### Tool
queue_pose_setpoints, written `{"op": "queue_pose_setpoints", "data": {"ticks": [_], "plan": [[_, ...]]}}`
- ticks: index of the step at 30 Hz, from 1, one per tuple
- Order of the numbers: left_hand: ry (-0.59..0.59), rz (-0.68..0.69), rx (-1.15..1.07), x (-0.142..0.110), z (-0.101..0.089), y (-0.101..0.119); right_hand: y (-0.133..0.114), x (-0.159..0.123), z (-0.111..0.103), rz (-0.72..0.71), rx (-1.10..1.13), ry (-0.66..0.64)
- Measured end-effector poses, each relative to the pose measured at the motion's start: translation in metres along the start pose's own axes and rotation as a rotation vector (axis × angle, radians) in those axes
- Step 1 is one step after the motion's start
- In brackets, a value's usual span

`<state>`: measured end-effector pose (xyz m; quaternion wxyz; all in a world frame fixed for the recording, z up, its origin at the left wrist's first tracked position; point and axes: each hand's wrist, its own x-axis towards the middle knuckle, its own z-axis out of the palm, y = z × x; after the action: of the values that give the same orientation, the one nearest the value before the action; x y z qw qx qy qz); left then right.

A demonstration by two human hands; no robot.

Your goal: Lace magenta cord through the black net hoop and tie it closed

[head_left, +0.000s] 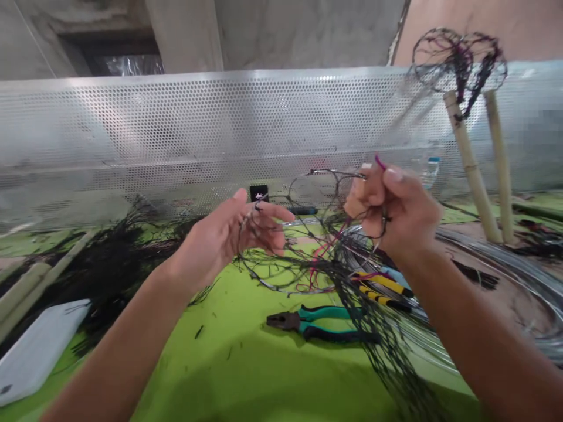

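Note:
My left hand (240,234) is raised over the green table, its fingers half curled around thin black strands of netting (303,266). Level with it to the right, my right hand (393,214) is closed in a fist on a gathered bunch of the same black netting, with a pink thread (379,162) sticking up past the thumb. The netting stretches between both hands and hangs down in a long tail toward the table's front right. A thin wire loop (325,176) stands up between the hands.
Teal-handled pliers (316,323) lie on the green table (229,375) below the hands, with yellow-handled tools (382,290) beside them. Coiled steel wire (519,275) lies at right. A perforated metal panel (176,129) runs across the back. Two bamboo sticks (468,158) hold a wire-and-net piece. A white board (37,351) lies at left.

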<state>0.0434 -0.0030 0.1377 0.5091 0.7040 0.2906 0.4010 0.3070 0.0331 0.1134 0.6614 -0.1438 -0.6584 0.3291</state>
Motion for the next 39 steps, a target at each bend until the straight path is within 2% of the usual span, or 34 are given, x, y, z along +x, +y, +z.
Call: {"op": "queue_pose_setpoints", "data": {"ticks": [1,5,9,11,15,20,22,27,31,39], "plan": [[0.013,-0.029,-0.082,0.000,0.003,0.006,0.003,-0.001,0.001,-0.021,-0.034,0.033],[0.230,-0.100,-0.210,-0.005,0.008,0.019,0.014,-0.005,0.000,-0.089,-0.146,0.136],[0.356,-0.031,-0.125,-0.007,0.004,0.019,0.019,-0.002,-0.004,-0.193,-0.339,0.051],[0.353,-0.012,-0.044,-0.007,0.001,0.017,0.016,-0.001,-0.002,-0.252,-0.458,0.022],[0.319,0.039,0.168,-0.007,-0.003,0.011,0.000,-0.007,0.014,-0.338,-0.565,0.079],[0.337,0.107,0.329,-0.010,0.003,0.007,-0.026,-0.021,0.040,-0.405,-0.755,-0.102],[0.328,0.115,0.399,-0.011,0.006,0.005,-0.030,-0.023,0.045,-0.373,-0.823,-0.122],[0.316,0.072,0.467,-0.013,0.010,0.002,-0.030,-0.022,0.047,-0.233,-0.831,-0.151],[0.324,0.061,0.378,-0.008,0.010,-0.001,-0.029,-0.022,0.046,-0.268,-0.861,-0.154],[0.341,-0.030,-0.085,-0.006,0.020,0.007,-0.022,-0.020,0.045,-0.334,-0.850,-0.149]]}}
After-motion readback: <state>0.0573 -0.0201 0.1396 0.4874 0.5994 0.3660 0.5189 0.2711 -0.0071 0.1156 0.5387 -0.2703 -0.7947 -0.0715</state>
